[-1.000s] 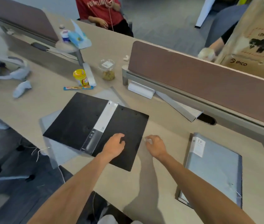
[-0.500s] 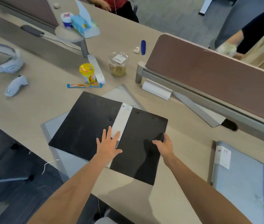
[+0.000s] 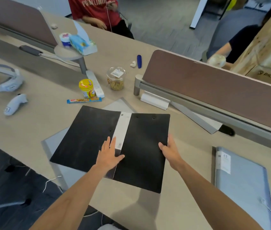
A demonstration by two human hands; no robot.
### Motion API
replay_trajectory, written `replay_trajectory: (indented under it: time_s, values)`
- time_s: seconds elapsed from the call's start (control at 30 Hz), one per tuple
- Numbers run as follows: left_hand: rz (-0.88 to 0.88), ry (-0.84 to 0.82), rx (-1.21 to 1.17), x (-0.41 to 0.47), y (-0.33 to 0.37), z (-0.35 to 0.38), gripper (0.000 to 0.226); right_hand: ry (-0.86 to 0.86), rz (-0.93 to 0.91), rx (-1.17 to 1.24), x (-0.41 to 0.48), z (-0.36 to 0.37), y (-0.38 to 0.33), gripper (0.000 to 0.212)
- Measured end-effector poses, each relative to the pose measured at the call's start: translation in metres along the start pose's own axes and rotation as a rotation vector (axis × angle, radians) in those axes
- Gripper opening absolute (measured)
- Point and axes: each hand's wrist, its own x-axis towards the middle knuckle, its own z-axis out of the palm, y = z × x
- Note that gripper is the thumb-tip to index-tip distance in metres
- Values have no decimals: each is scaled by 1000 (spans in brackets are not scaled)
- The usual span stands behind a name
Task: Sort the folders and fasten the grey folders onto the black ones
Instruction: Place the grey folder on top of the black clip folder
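Note:
An open black folder (image 3: 88,138) with a white spine strip lies spread flat in front of me. It rests on a grey folder (image 3: 56,165) whose edges show at its left and top. My left hand (image 3: 109,155) presses flat, fingers apart, on the spine near the front. My right hand (image 3: 168,149) grips the right cover's outer edge, and that cover is lifted slightly off the desk. A second grey folder (image 3: 244,185) with a white label lies closed at the right.
Behind the folders stand a yellow-lidded cup (image 3: 86,88), a snack bar (image 3: 83,100), a clear jar (image 3: 116,78) and a white box (image 3: 154,100). A brown desk divider (image 3: 214,90) runs at the right. A headset (image 3: 2,80) and controller (image 3: 14,104) lie left. Two people sit across.
My left hand moved from the right cover onto the spine and spread flat. My right hand left the desk, took the right cover's edge and slid up along it.

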Motion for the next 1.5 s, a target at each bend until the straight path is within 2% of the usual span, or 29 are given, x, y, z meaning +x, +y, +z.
replay_trajectory:
  time_s: [0.17,0.27,0.33,0.4,0.53,0.67,0.8,0.97,1.13,1.2,1.27,1.37,1.5]
  values:
    - [-37,283,-385,-30,23,-49,92,-95,-120,204,-14,-28,-41,47]
    - [66,458,-539,-52,48,-84,79,-147,-232,310,-28,-48,-58,51]
    - [160,513,-703,-71,69,-105,65,-194,-298,393,-35,-63,-67,49]
    - [247,497,-835,-91,91,-123,54,-202,-346,440,-40,-74,-76,45]
    - [332,448,-920,-111,121,-127,43,-50,-400,374,-49,-93,-88,45]
    - [299,327,-971,-114,139,-90,39,-6,-296,265,-52,-117,-56,53]
    - [228,206,-995,-104,152,-37,35,65,-135,233,-54,-136,-4,48]
    - [166,84,-841,-89,157,29,42,203,43,102,-55,-156,60,45]
    - [96,-46,-608,-71,160,71,49,240,157,46,-75,-172,85,22]
    - [97,-37,-369,-72,165,81,44,302,175,43,-83,-186,94,35]
    - [159,10,-176,-72,174,88,46,387,168,24,-93,-203,105,42]
    - [320,-4,-131,-72,199,106,45,505,173,31,-110,-232,126,33]
    - [415,-299,-187,-81,249,135,48,579,224,41,-131,-265,151,36]
